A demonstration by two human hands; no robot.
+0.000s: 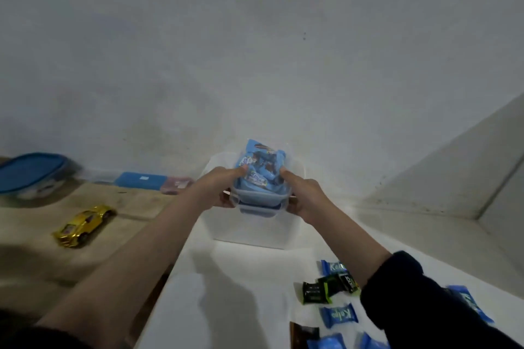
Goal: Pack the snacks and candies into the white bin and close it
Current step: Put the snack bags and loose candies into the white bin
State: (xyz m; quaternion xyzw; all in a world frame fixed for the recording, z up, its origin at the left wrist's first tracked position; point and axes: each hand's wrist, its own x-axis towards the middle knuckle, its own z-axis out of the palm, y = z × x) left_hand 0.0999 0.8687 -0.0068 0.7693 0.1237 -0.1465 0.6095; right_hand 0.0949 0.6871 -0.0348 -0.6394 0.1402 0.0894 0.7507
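Both hands hold a small clear container (259, 201) with blue clips, raised above the white bin (249, 232) near the wall. A light blue snack packet (263, 161) fills the container and sticks out of its top. My left hand (224, 187) grips the container's left side, thumb on the packet. My right hand (303, 195) grips its right side, thumb pressing on the packet too. Several loose candies in blue wrappers (338, 316) and dark wrappers (316, 292) lie on the white surface at the lower right, under my right forearm.
A gold toy car (83, 225) sits on the brown table at the left. Behind it stand a blue-lidded tub (31, 173), a flat blue box (139, 181) and a small pink box (175, 185). A white wall runs along the back.
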